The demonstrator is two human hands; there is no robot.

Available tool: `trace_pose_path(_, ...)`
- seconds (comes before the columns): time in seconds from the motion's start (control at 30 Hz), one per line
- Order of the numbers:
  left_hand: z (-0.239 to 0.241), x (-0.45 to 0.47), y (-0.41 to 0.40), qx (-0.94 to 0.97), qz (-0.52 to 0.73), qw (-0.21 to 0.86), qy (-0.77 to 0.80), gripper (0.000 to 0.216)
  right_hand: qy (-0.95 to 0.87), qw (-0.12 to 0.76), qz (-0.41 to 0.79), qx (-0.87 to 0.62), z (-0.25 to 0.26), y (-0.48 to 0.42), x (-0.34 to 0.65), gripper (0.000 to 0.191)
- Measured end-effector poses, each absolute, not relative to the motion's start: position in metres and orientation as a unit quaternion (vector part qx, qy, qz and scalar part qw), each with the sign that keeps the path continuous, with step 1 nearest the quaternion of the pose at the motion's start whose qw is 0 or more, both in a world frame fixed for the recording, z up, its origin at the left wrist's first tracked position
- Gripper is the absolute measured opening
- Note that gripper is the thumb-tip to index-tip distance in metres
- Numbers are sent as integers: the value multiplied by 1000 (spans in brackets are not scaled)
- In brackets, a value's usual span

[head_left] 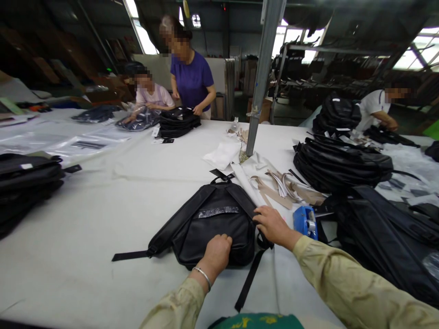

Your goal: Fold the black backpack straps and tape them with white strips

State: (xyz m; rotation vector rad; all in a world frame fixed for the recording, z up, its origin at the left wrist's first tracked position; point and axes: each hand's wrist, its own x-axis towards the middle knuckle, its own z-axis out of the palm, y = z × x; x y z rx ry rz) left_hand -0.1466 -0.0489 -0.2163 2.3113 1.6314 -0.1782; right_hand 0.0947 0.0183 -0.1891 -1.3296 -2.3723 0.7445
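A black backpack lies on the table in front of me, its shoulder straps facing up and its top loop pointing away. A strip of clear plastic film crosses its back panel. My left hand rests closed on the lower part of the bag; what its curled fingers hold, if anything, is hidden. At the bag's right side, my right hand is closed on the right shoulder strap. The left shoulder strap spreads outward, its webbing tail flat on the table.
To the right are a blue tape dispenser, paper strips, a backpack stack and another large black bag. More bags are piled at left. A metal post rises mid-table. Several people work across the table.
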Motion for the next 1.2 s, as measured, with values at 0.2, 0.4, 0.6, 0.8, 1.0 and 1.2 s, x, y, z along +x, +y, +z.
trace_pose_path(0.2,-208,-136,-43,824,-70,145,543,27,-941,-20,108,-320,-197,-11,37,51)
trace_pose_path(0.4,-205,-154,-53,829,-41,128,542,30,-945,-57,63,-315,-221,-4,24,18)
trace_pose_path(0.6,-235,-239,-67,798,0,92,596,53,-951,-48,61,-298,-225,9,41,19)
trace_pose_path(0.8,-232,-269,-67,814,-6,95,573,48,-954,-18,27,-299,-216,-1,54,22)
trace_pose_path(1.0,-224,-260,-93,861,-65,77,498,59,-969,18,-2,-247,-243,-25,71,48)
trace_pose_path(1.2,-258,-221,-121,783,-162,42,598,60,-966,8,-11,-259,-293,-37,65,50)
